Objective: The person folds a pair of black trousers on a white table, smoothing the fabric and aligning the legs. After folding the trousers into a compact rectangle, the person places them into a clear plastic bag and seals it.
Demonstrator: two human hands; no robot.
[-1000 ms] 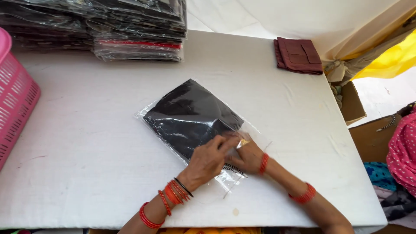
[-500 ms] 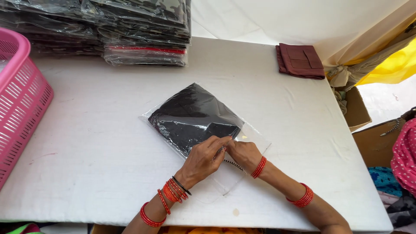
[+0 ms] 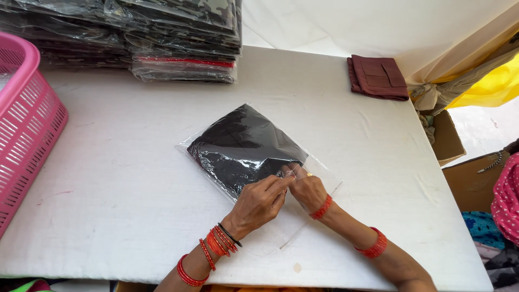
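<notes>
On the white table (image 3: pixel 124 178) a clear plastic bag (image 3: pixel 254 162) lies flat and turned at an angle, with a folded black garment (image 3: pixel 240 146) inside it filling the end farther from the person. Both hands meet at the bag's near, open end, right at the edge of the black cloth. The left hand (image 3: pixel 259 201) comes in from below with its fingers drawn together, thumb and forefinger pinching a bit of the plastic flap; a cluster of red and black bangles (image 3: pixel 219 241) sits on that wrist, and another red bangle is farther up the forearm. The right hand (image 3: pixel 308 189) is just beside it, touching it at the fingertips, and its fingers are likewise pressed together on the same small fold of the clear film, a ring showing on one finger and red bangles (image 3: pixel 322 207) at the wrist. The empty transparent part of the bag spreads out under and past both hands toward the table's near edge. At the far left of the table stands a stack of packed garments in plastic bags (image 3: pixel 162 38), mostly dark, well apart from the hands. A pink plastic basket (image 3: pixel 27 124) sits at the left edge, and a folded maroon cloth (image 3: pixel 377 77) lies at the far right corner. Cardboard boxes (image 3: pixel 448 140) stand beside the table on the right.
</notes>
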